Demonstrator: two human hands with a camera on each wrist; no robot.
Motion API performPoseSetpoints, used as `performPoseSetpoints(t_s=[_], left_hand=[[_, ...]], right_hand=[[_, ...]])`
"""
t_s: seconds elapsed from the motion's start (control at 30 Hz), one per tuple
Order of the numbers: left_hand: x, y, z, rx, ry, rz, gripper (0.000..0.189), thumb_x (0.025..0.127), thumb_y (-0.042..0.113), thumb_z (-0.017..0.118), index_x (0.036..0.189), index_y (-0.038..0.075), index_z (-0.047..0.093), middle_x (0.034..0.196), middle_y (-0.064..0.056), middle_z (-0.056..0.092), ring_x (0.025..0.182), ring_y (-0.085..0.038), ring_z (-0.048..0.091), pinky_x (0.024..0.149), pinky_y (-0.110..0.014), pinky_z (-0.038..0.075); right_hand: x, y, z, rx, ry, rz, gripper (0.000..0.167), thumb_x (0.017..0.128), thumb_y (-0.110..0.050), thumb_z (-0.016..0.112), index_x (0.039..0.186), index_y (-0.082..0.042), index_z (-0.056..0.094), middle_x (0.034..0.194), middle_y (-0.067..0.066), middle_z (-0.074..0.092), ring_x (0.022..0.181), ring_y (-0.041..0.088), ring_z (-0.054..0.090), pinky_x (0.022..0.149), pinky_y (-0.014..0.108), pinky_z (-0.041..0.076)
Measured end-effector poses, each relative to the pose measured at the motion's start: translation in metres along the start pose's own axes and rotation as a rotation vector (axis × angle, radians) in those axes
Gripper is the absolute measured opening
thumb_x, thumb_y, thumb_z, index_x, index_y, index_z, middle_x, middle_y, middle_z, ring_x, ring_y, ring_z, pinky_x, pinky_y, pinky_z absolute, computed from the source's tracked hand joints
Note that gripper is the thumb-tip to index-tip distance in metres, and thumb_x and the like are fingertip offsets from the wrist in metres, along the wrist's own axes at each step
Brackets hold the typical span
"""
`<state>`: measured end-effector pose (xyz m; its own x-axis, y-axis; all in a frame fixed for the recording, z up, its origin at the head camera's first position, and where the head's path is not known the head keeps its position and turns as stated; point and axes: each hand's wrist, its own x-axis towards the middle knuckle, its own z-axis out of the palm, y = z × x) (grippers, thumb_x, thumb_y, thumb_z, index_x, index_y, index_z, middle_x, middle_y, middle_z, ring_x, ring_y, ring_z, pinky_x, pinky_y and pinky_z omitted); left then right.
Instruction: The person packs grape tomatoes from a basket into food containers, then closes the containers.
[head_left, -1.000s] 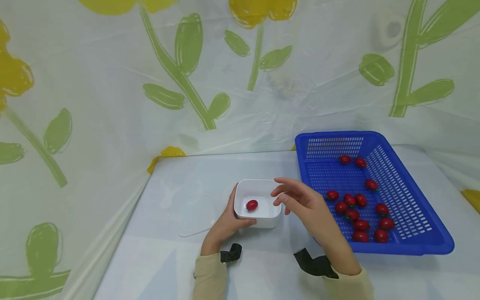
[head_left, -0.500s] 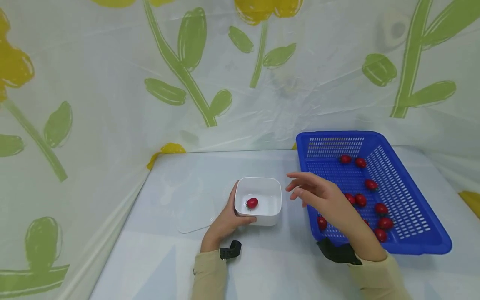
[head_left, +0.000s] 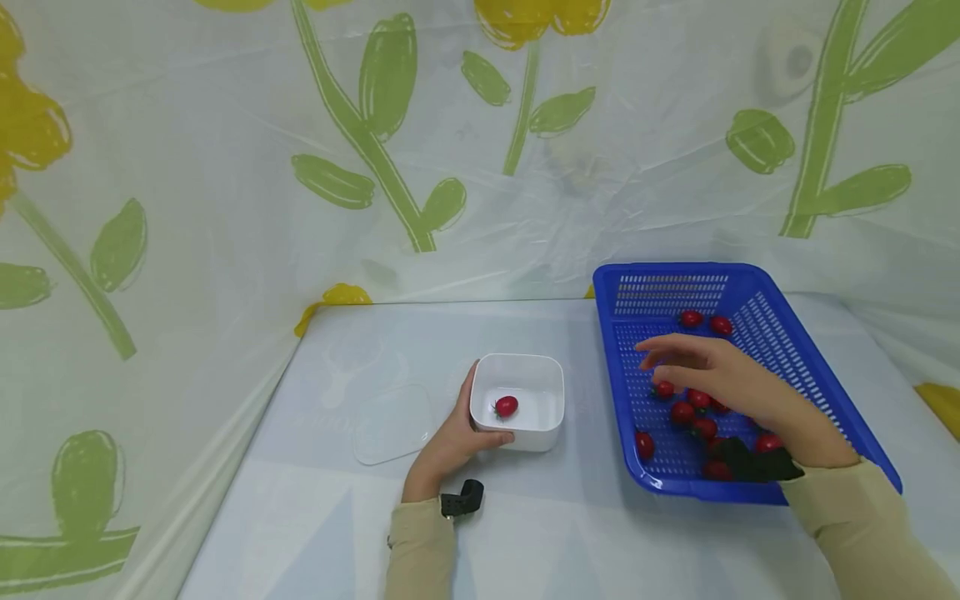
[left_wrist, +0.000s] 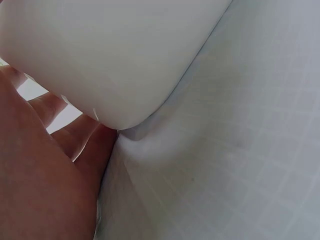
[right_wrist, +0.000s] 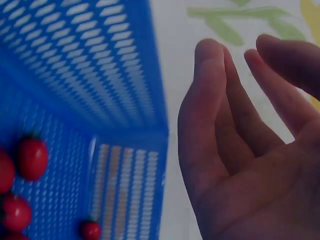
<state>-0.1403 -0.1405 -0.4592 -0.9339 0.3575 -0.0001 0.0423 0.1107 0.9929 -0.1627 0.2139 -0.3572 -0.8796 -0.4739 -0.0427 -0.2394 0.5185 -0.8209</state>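
Observation:
My left hand point(head_left: 456, 442) grips a small white square box point(head_left: 528, 439) on the table, thumb along the near wall, fingers around its left side. A single red cherry tomato point(head_left: 507, 407) lies inside it. The left wrist view shows fingers against the box's wall point(left_wrist: 120, 60). Over the blue perforated basket point(head_left: 613, 383) hovers my right hand point(head_left: 723, 375), its fingers loosely bent. In the right wrist view nothing lies between the thumb and fingers. Several cherry tomatoes point(head_left: 682, 413) rest in the basket, some partly hidden by the hand and its wrist strap.
A clear flat lid point(head_left: 392, 425) lies left of the box on the pale table point(head_left: 315, 500). A hanging cloth point(head_left: 225, 208) with a flower print closes off the back. Two more tomatoes point(head_left: 705, 322) sit near the basket's far wall.
My right hand has moved right, from above the white box to above the basket's tomatoes. The left hand still holds the box in about the same place.

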Motion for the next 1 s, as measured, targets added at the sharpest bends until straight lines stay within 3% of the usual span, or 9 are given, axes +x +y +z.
performPoseSetpoints(t_s=[0.2, 0.33, 0.5, 0.77, 1.0], left_hand=[[0.000, 0.001, 0.000, 0.013, -0.008, -0.015, 0.109, 0.068, 0.010, 0.077, 0.144, 0.025, 0.000, 0.140, -0.008, 0.026, 0.122, -0.028, 0.028, 0.102, -0.046, 0.018], [0.000, 0.002, 0.001, 0.018, -0.011, -0.012, 0.109, 0.068, 0.011, 0.077, 0.144, 0.025, -0.001, 0.140, -0.008, 0.026, 0.122, -0.027, 0.028, 0.102, -0.046, 0.018], [0.001, -0.001, -0.001, 0.001, -0.004, 0.002, 0.109, 0.068, 0.013, 0.078, 0.144, 0.026, 0.001, 0.139, -0.007, 0.027, 0.121, -0.028, 0.029, 0.100, -0.049, 0.021], [0.009, -0.022, -0.004, -0.003, 0.008, 0.020, 0.111, 0.065, 0.016, 0.080, 0.143, 0.034, 0.003, 0.137, 0.001, 0.029, 0.119, -0.020, 0.031, 0.100, -0.045, 0.022], [0.003, -0.007, 0.001, -0.008, -0.010, 0.011, 0.110, 0.067, 0.012, 0.078, 0.144, 0.026, 0.000, 0.139, -0.006, 0.026, 0.121, -0.027, 0.029, 0.100, -0.047, 0.020]], right_hand=[[-0.003, 0.025, -0.017, -0.074, -0.150, -0.005, 0.033, 0.090, -0.023, 0.054, 0.122, -0.017, 0.052, 0.111, 0.006, 0.058, 0.101, 0.017, 0.054, 0.081, 0.022, 0.044], [-0.002, 0.037, -0.022, -0.111, -0.218, 0.048, 0.036, 0.089, -0.024, 0.055, 0.122, -0.012, 0.052, 0.114, 0.010, 0.057, 0.103, 0.022, 0.053, 0.082, 0.030, 0.045], [0.001, 0.053, -0.025, -0.124, -0.251, 0.120, 0.040, 0.087, -0.023, 0.057, 0.123, -0.007, 0.051, 0.116, 0.014, 0.055, 0.098, 0.024, 0.055, 0.079, 0.037, 0.047], [0.010, 0.069, -0.024, -0.113, -0.277, 0.182, 0.043, 0.085, -0.019, 0.059, 0.124, -0.001, 0.048, 0.102, 0.011, 0.059, 0.087, 0.022, 0.057, 0.072, 0.030, 0.049], [0.019, 0.073, -0.021, -0.160, -0.306, 0.209, 0.046, 0.085, -0.014, 0.057, 0.125, 0.003, 0.044, 0.092, 0.006, 0.060, 0.079, 0.018, 0.057, 0.069, 0.031, 0.049]])
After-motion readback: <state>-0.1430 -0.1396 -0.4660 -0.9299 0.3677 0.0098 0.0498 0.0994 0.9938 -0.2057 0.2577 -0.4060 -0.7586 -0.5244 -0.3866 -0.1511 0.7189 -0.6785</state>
